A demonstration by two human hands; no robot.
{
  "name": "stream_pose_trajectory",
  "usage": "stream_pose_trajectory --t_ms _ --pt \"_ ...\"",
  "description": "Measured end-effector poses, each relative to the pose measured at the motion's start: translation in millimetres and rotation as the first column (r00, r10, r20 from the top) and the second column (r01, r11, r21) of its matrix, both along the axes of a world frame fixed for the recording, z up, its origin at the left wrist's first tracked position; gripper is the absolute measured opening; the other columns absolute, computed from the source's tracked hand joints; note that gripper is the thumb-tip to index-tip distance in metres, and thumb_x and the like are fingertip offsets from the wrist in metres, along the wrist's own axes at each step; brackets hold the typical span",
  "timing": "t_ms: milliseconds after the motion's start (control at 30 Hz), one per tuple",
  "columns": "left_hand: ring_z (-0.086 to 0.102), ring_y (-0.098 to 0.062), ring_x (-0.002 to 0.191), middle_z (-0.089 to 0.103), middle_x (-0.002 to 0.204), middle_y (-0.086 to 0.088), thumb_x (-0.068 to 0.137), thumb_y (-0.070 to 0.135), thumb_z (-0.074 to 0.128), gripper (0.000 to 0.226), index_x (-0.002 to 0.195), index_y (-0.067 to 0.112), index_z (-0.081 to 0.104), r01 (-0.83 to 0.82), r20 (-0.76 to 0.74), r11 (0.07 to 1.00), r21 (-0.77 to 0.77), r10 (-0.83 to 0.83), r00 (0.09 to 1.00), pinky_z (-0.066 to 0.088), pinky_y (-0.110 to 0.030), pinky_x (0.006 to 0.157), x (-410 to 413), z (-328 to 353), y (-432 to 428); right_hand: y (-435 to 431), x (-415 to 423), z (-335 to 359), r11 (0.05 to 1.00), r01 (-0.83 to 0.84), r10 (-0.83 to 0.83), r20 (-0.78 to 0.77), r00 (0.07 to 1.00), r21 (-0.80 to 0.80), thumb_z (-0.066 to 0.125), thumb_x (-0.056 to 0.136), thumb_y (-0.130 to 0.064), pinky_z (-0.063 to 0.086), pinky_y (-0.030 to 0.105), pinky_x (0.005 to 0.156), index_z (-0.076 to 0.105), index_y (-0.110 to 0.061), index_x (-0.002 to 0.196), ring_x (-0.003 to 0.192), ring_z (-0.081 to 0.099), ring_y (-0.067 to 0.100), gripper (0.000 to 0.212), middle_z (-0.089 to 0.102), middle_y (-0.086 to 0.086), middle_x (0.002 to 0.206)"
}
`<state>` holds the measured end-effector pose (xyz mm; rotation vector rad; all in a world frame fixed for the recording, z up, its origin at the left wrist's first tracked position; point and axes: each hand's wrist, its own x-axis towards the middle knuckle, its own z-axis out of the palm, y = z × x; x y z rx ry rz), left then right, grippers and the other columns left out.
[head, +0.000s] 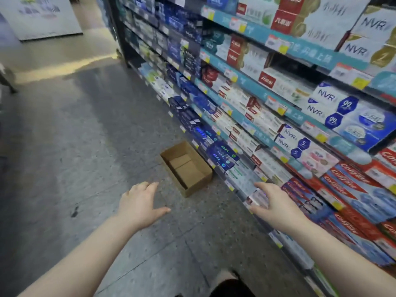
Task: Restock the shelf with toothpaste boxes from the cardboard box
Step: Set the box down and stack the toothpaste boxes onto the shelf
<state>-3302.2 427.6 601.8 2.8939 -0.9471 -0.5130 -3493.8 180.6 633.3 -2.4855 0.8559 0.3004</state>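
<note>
An open cardboard box [194,183] sits on the floor against the foot of the shelf; I see only its bare brown bottom inside. The shelf [252,86] runs along the right, packed with toothpaste boxes [242,176] in rows. My left hand [139,203] hovers over the floor just in front of the cardboard box, fingers spread and holding nothing. My right hand [273,203] reaches toward the low shelf row, fingers spread, its fingertips beside a pale toothpaste box [256,199]. I cannot tell whether it touches it.
Grey speckled floor [85,146] stretches to the left and ahead down the aisle. A white display board [40,16] stands at the far left. Red toothpaste boxes [351,189] fill the lower right shelves. A dark shoe [231,288] shows at the bottom.
</note>
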Motion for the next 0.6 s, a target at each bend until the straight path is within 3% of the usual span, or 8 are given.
stream_pose_trajectory --t_ms 267,433,600 --pt "0.032 -0.024 0.135 0.034 0.147 -0.003 0.075 0.063 0.055 0.083 0.141 0.023 0.024 -0.010 -0.011 1.000 0.017 0.010 1.000 0.032 -0.041 0.106 80.4 -9.2 9.8 -4.5 93.2 -30.8 0.995 0.042 -0.035 -0.074 0.997 0.090 0.061 0.080 -0.048 0.035 0.036 0.108 0.031 -0.024 0.140 0.132 0.039 0.019 0.071 0.038 0.002 0.145" --pt "0.034 -0.024 0.135 0.035 0.147 -0.004 0.076 0.061 0.055 0.082 0.141 0.020 0.025 -0.034 0.039 0.998 0.044 0.032 0.999 0.032 -0.039 0.107 178.0 -14.3 -9.2 -29.1 180.4 -66.1 0.990 0.045 -0.031 -0.104 0.994 0.133 0.060 0.080 -0.049 0.035 0.035 0.108 0.031 -0.024 0.140 0.133 0.038 0.019 0.071 0.038 0.001 0.146" --pt "0.034 -0.024 0.135 0.034 0.148 -0.005 0.077 0.061 0.054 0.082 0.142 0.020 0.025 -0.007 -0.042 0.991 0.132 0.012 0.999 0.032 -0.039 0.107 282.4 -26.8 -58.1 -62.3 282.1 -91.3 0.968 0.107 -0.079 -0.127 0.989 0.227 0.062 0.080 -0.046 0.039 0.033 0.103 0.032 -0.024 0.139 0.130 0.042 0.020 0.069 0.041 0.001 0.144"
